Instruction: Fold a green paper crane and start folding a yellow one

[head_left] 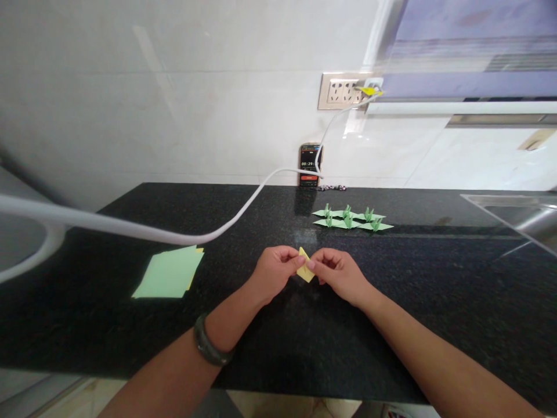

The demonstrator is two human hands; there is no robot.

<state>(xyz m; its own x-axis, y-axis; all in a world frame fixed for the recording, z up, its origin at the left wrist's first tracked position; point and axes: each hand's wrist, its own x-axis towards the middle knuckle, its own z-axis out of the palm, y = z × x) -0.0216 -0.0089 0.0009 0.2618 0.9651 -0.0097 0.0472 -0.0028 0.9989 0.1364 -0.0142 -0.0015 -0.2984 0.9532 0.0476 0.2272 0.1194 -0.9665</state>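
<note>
A small piece of folded yellow paper [306, 271], roughly diamond-shaped, is held just above the dark countertop. My left hand [277, 268] pinches its left side between thumb and fingers. From the other side, my right hand [337, 271] grips it with the thumb on its face. Both thumbs lie close together on the paper, and the fingers behind it are partly hidden. Beyond my right hand, several folded green paper cranes [348, 220] stand in two rows. A stack of green paper sheets [169, 273] with yellow edges showing lies left of my left hand.
A phone [310, 165] showing a timer leans on the tiled wall. A white cable [243, 209] runs from the wall socket [343, 91] across the left foreground. At the right is a metal sink [513, 209]. The black countertop [261, 371] ends near my body.
</note>
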